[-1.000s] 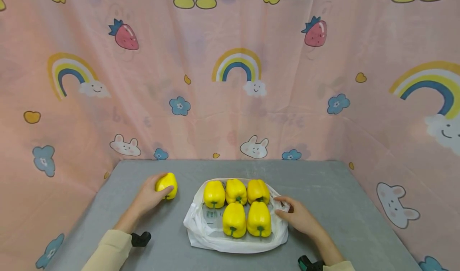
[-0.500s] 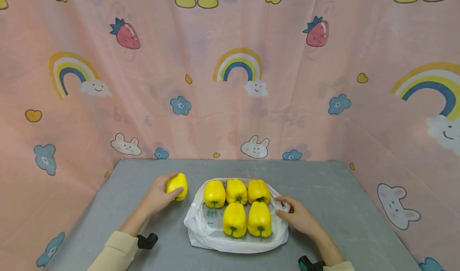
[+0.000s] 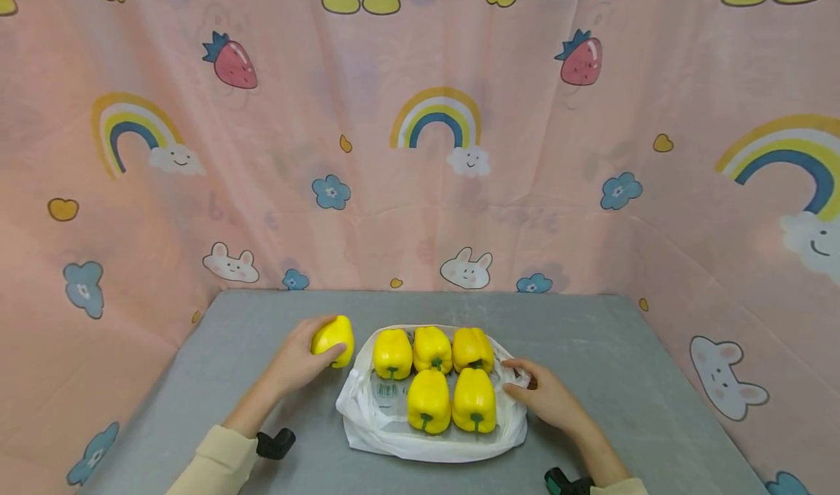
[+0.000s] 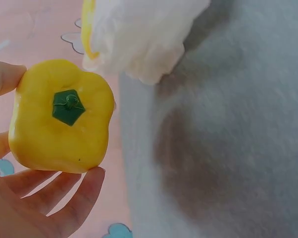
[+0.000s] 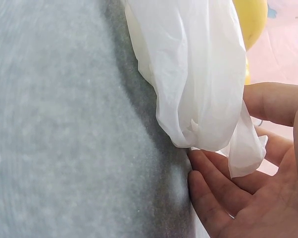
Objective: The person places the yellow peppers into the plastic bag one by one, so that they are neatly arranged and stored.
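Observation:
My left hand (image 3: 305, 356) grips a yellow bell pepper (image 3: 333, 342) just left of a white plastic bag (image 3: 367, 440). In the left wrist view the pepper's green stem end (image 4: 69, 106) faces the camera, thumb on one side and fingertips along the other. The bag lies with its mouth spread open, and several yellow bell peppers (image 3: 428, 402) sit inside, three behind and two in front. At the bag's right edge my right hand (image 3: 541, 393) holds the rim between thumb and fingers; in the right wrist view white plastic (image 5: 198, 74) hangs between them.
Everything stands on a grey table (image 3: 656, 422). A pink patterned curtain (image 3: 407, 218) rises behind it and along both sides. Each wrist wears a black device, the left one (image 3: 275, 444) close over the tabletop.
My left hand has moved right with the bell pepper, from well left of the bag to close by its left rim. My right hand and the bag have stayed in place.

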A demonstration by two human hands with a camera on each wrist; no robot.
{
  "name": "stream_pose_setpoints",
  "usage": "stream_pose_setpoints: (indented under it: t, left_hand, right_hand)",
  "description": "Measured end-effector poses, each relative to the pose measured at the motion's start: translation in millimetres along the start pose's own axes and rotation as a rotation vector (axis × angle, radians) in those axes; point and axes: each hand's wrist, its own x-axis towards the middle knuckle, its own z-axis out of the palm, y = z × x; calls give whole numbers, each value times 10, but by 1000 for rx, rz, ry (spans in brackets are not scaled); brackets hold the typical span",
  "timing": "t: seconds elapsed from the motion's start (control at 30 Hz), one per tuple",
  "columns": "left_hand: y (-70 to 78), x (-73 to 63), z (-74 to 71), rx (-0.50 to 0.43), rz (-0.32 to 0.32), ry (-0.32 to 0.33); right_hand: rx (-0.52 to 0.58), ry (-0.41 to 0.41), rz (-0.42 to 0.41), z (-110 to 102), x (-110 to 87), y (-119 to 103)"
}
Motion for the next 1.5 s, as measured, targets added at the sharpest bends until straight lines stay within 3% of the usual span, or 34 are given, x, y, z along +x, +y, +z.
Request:
stream_pose_setpoints:
  t: [0.33, 0.7, 1.03, 1.3, 1.5]
  left_hand:
    - [192, -29, 29, -9, 61, 15]
    - [380, -88, 58, 36, 227, -9]
    - [523, -177, 184, 15, 223, -87]
    - [556, -268, 251, -6, 266, -141]
    - [574, -354, 296, -19, 241, -217]
  right_hand:
    - [-9, 7, 38, 11, 14, -1]
    - [-13, 8, 40, 6, 9, -7]
    - [-9, 1, 41, 1, 0, 21]
    - [-8, -5, 25, -2, -1, 0]
    - [-14, -4, 24, 4, 0, 0]
